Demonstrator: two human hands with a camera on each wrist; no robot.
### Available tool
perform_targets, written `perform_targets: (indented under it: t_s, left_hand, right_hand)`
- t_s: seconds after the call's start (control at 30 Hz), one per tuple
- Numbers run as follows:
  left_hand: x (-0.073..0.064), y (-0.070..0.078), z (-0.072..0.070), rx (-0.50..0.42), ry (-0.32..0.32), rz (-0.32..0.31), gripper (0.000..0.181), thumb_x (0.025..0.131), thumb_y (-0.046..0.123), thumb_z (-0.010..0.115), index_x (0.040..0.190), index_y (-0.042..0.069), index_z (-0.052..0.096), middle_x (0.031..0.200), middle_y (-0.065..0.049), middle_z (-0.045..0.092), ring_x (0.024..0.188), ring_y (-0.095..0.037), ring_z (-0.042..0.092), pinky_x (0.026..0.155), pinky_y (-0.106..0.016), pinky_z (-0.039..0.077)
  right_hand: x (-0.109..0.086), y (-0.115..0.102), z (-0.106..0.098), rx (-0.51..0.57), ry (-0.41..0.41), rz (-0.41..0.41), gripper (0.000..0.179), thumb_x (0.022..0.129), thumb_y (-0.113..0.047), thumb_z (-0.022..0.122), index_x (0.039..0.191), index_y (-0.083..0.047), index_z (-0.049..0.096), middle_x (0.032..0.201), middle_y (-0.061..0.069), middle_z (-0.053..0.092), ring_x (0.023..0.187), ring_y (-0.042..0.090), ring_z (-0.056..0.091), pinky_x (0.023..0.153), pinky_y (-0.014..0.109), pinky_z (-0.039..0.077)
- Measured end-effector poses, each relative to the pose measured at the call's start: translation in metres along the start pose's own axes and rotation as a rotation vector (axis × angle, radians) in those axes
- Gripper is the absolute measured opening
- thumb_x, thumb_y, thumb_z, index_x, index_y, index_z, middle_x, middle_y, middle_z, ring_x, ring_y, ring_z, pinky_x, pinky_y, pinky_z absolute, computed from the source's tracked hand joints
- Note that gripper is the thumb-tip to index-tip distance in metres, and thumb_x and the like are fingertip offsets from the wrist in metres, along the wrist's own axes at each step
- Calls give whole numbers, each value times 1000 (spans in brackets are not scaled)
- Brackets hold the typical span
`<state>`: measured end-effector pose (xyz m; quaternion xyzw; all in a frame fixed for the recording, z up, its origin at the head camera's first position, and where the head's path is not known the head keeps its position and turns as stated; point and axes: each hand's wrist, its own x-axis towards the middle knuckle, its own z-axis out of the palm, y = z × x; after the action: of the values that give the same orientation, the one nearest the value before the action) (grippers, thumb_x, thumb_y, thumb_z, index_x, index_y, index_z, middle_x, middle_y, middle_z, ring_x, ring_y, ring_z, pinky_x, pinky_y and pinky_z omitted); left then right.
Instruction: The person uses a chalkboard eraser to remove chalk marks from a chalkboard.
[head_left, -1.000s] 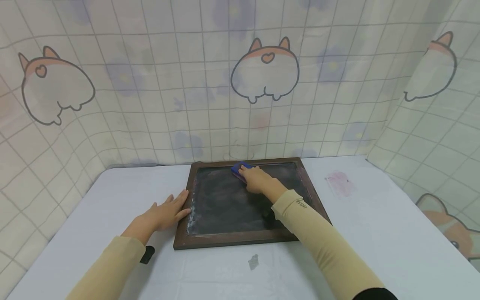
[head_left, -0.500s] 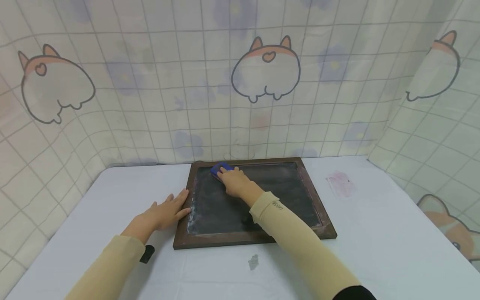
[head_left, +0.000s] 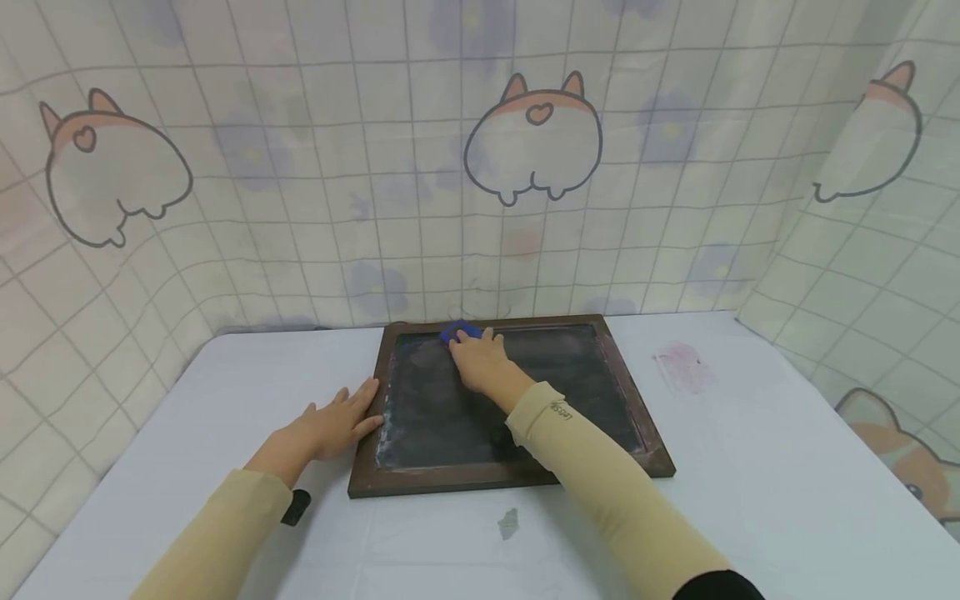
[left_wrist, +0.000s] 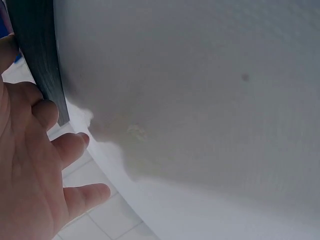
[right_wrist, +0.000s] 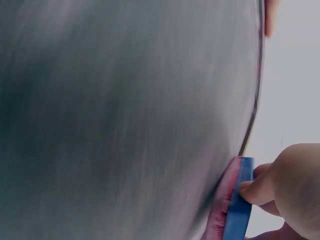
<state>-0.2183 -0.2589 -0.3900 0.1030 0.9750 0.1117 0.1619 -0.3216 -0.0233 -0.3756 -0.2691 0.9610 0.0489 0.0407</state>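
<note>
A small chalkboard (head_left: 427, 417) in a dark brown wooden frame lies on the white table, its surface smeared with faint chalk haze. Near its far edge, left of centre, my right hand (head_left: 480, 362) grips a blue chalkboard eraser (head_left: 459, 330). In the right wrist view the eraser (right_wrist: 238, 212) shows a blue back and a pink felt side against the board, with thumb and fingers pinching the back. Spread fingers of my left hand (head_left: 324, 429) rest on the frame's left edge; in the left wrist view those fingers lie along the dark frame (left_wrist: 37, 50).
The white table (head_left: 750, 450) extends to both sides of the board. A pinkish smudge (head_left: 684, 367) marks it on the right, and a grey patch (head_left: 508, 524) is in front. A curtain (head_left: 337, 167) with a grid and dog print hangs behind and at the sides.
My right hand has slid the eraser left along the board's far edge, then slightly back to the right. My left hand has stayed at the frame's left side.
</note>
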Motion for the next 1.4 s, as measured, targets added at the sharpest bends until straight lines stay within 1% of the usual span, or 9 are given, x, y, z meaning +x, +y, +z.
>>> perform_targets:
  t_s: [0.17,0.3,0.5,0.7,0.77,0.87,1.03,1.13,1.4]
  left_hand:
    - [0,1,-1,13,2,3,77,110,49,38,164,3,9,169,-20,11,150,-52,17,109,-80,10]
    - [0,2,-2,3,-5,5,77,110,49,38,164,2,9,169,-20,11,150,-52,16,109,-80,9]
    - [-1,1,-1,-14,-11,-3,76,111,46,40,164,2,8,169,-20,9,150,-52,15,109,-80,9]
    - [1,-3,1,12,5,0,77,110,50,38,164,2,10,169,-21,13,149,-53,18,108,-82,12]
    - [2,-3,1,14,8,1,77,110,50,38,164,2,11,168,-21,14,149,-53,18,107,-82,12]
    - [3,-3,2,9,6,3,77,110,51,38,164,3,10,168,-21,14,149,-53,18,107,-82,12]
    - [2,-1,2,0,9,9,77,110,50,38,164,2,10,168,-22,14,149,-54,18,107,-82,12]
    - [2,0,3,-13,19,10,77,110,49,39,164,2,10,168,-22,14,149,-54,17,108,-82,11]
    - [0,0,2,-9,10,9,77,111,48,39,164,3,8,169,-21,13,150,-52,16,109,-80,10]
  right_hand:
    - [-5,28,0,71,-21,42,55,105,-9,56,158,-8,41,166,12,29,144,57,30,114,62,33]
    - [-5,31,3,110,-34,28,57,104,-7,57,158,-7,39,166,15,27,143,58,29,114,63,33]
    - [0,1,3,59,-28,10,57,107,-8,53,161,-12,35,167,12,26,144,55,30,115,58,34]
    - [3,-41,4,-6,-27,-168,58,108,-12,51,163,-14,31,169,8,23,145,53,31,116,54,35]
    - [2,-48,5,-5,-36,-215,61,108,-13,53,163,-16,30,169,5,22,146,51,32,116,53,35]
    - [1,-46,6,14,-53,-233,65,106,-9,57,164,-20,30,170,-1,20,147,47,32,117,51,34]
    - [0,-29,4,103,-68,-201,71,102,-2,61,163,-24,32,169,-4,21,147,49,30,118,53,32]
    - [-1,-8,3,149,-75,-154,73,100,2,60,162,-23,33,169,-3,22,146,51,29,116,57,33]
    - [-29,86,9,323,-81,-77,65,102,8,46,162,-14,32,169,6,21,144,59,21,116,63,29]
